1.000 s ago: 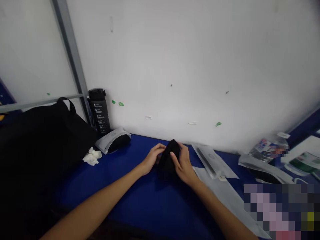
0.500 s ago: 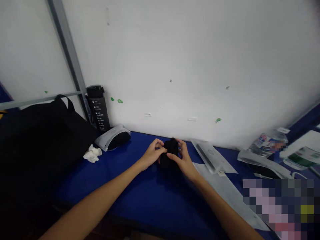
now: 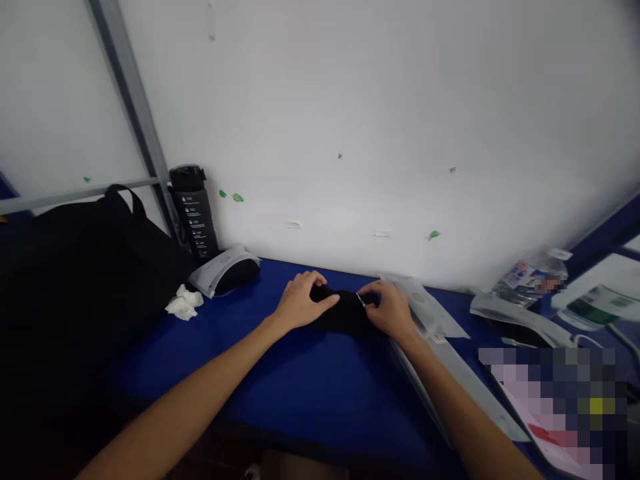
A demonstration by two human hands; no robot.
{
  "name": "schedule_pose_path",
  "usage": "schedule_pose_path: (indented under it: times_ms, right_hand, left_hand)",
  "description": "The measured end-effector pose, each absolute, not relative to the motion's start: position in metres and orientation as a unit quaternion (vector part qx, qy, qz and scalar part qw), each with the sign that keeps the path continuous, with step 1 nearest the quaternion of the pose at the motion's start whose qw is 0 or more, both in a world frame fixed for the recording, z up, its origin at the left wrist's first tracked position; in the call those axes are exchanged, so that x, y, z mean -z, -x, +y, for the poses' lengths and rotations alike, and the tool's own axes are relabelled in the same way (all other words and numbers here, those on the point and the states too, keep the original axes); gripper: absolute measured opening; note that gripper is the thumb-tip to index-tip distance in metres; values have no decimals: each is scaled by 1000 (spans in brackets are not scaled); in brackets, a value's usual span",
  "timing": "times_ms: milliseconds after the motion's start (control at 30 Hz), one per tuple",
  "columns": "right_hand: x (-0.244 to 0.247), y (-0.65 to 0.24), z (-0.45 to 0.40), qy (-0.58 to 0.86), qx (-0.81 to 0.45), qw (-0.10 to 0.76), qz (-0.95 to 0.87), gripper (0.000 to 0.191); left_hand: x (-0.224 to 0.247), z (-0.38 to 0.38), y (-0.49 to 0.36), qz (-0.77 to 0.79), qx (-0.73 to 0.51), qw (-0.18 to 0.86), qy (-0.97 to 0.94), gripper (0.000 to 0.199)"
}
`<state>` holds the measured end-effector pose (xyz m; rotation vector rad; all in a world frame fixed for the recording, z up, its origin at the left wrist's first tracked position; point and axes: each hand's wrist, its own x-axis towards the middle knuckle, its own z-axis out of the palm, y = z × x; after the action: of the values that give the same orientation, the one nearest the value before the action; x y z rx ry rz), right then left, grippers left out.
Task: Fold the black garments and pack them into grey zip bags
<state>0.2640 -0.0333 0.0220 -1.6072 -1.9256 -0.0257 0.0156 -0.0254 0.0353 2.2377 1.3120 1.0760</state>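
Head view: the left hand (image 3: 303, 303) is gripping the left end of a black fabric pouch (image 3: 343, 313), palm down, fingers curling over its top. The right hand (image 3: 390, 309) is closing on the other end, its fingertips (image 3: 367, 288) pressing just beside a small silver zip pull (image 3: 360, 300) (a tiny glint against all that black). Both forearms are angling inward, and the pouch is lying flat on a blue tabletop (image 3: 300, 400), just beside a translucent plastic sleeve (image 3: 425, 303).
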Motion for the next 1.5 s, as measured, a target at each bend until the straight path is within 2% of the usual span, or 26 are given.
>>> schedule_pose_path:
  times_ms: [133, 233, 300, 367, 467, 600, 767, 900, 1067, 1233, 1367, 1500]
  right_hand:
    - [-22, -260, -36, 593, -6, 237, -770, 43]
    - [-25, -255, -39, 586, -5, 226, -778, 39]
    - [-28, -252, -42, 591, 7, 212, -779, 38]
    - [-31, -249, -45, 595, 24, 187, -781, 38]
    - [-33, -245, -48, 597, 43, 146, -788, 36]
    - [-32, -242, -51, 590, 52, 117, -797, 32]
    - [-33, -241, -52, 599, 45, 112, -792, 27]
    - [-33, -240, -52, 601, 41, 111, -790, 26]
    - [-30, -241, -51, 601, 40, 113, -790, 25]
    - [-26, -240, -51, 584, 42, 171, -792, 29]
    - [-26, -231, -53, 566, 38, 256, -783, 5]
    - [-22, -225, -56, 546, 21, 210, -811, 17]
  left_hand:
    - [-39, -31, -16, 467, -327, 142, -809, 38]
    - [-44, -25, -4, 481, -336, 111, -802, 54]
    - [-49, -20, 4, 507, -339, 61, -790, 58]
    - [-55, -18, 9, 524, -347, 22, -778, 52]
    - [-57, -23, 5, 470, -341, 39, -813, 43]
    - [-47, -40, -16, 348, -227, 58, -908, 27]
    - [-41, -47, -25, 366, -184, 8, -912, 30]
    - [-55, -31, 0, 499, -157, -20, -852, 35]
    - [-57, -15, 22, 614, -84, 2, -785, 29]
    - [-51, -21, 10, 567, -136, -29, -812, 32]
    - [-51, -28, 3, 523, -121, 7, -843, 29]
    - [-51, -28, 4, 533, -116, 2, -838, 23]
